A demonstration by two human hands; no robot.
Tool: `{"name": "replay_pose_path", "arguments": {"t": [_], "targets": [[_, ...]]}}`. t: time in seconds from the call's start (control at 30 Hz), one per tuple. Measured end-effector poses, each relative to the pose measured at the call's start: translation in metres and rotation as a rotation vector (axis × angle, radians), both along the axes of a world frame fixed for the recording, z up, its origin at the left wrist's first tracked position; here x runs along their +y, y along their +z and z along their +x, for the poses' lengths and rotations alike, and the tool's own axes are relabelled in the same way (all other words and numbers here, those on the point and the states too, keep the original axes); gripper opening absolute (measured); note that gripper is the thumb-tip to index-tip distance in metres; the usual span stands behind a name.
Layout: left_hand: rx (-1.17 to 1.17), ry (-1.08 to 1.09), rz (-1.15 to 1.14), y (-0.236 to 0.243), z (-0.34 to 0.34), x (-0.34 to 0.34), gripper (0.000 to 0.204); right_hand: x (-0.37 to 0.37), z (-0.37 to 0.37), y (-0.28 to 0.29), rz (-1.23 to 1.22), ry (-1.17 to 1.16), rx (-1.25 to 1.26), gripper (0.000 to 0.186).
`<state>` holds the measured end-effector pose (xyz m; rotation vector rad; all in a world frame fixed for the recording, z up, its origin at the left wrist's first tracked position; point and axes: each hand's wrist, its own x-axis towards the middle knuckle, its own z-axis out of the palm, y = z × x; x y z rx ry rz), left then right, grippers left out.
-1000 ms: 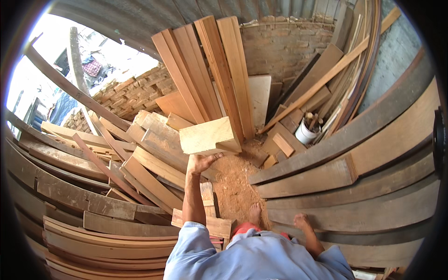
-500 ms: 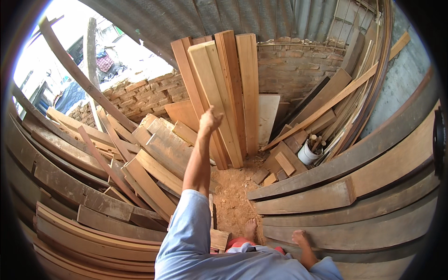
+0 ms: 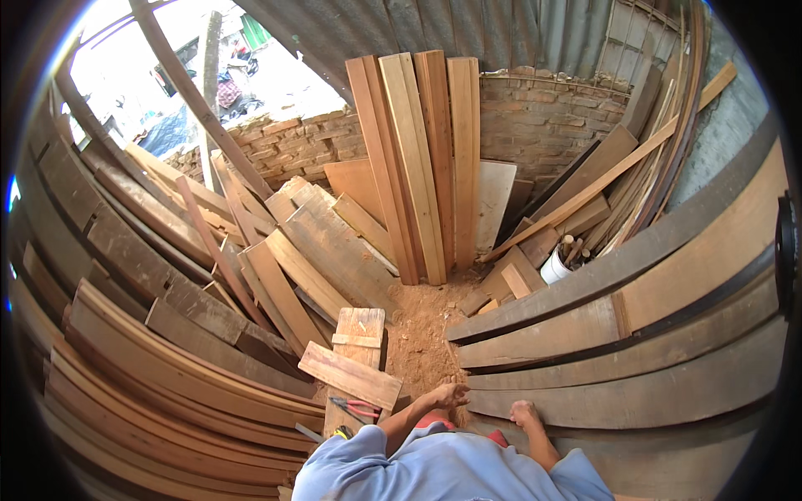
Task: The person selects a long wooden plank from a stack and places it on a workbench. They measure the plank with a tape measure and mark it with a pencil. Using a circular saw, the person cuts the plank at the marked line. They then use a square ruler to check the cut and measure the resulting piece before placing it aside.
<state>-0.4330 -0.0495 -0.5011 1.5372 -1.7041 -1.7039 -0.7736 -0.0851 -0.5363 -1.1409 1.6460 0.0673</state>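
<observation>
My left hand (image 3: pixel 447 394) is drawn back in front of my body, fingers loosely apart, with nothing visible in it. Close by on the right, my right hand (image 3: pixel 525 412) is curled into a loose fist beside the edge of a long dark plank (image 3: pixel 601 409); no object shows in it. Several long boards stand upright ahead, leaning on the wall, among them a pale beam (image 3: pixel 414 167) and a reddish board (image 3: pixel 382 167). To my left is a low wooden bench (image 3: pixel 361 324) with a short board (image 3: pixel 351 374) across it and red-handled pliers (image 3: pixel 359 407) nearby.
Stacked long planks (image 3: pixel 192 367) curve along the left, and more boards line the right. Sawdust (image 3: pixel 422 334) covers the floor between. A white bucket (image 3: pixel 555 267) of wood pieces stands at right, near leaning strips. Behind are a brick wall (image 3: pixel 535 113) and corrugated metal sheeting (image 3: pixel 468 33).
My left hand has left the upright pale beam and come back to my body. That beam now leans farther back among the other boards. The view has shifted, revealing the bench and pliers.
</observation>
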Motion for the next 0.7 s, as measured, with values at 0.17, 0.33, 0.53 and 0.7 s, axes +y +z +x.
{"name": "replay_pose_path", "arguments": {"t": [0.17,0.33,0.53,0.7], "targets": [[-0.323,0.038,0.083,0.001,0.01,0.119,0.061,0.033,-0.001,0.047,-0.173,0.078,-0.113,0.034],[-0.409,0.525,0.089,0.03,-0.027,0.222,0.062,0.08,-0.059,0.041,-0.529,0.155,-0.253,0.035],[-0.381,0.76,0.186,0.039,-0.085,0.37,0.072,0.16,-0.089,0.111,-0.536,0.444,0.038,0.033],[-0.386,0.822,0.213,0.055,-0.094,0.44,0.074,0.176,-0.089,0.098,-0.617,0.388,0.006,0.029]]}}
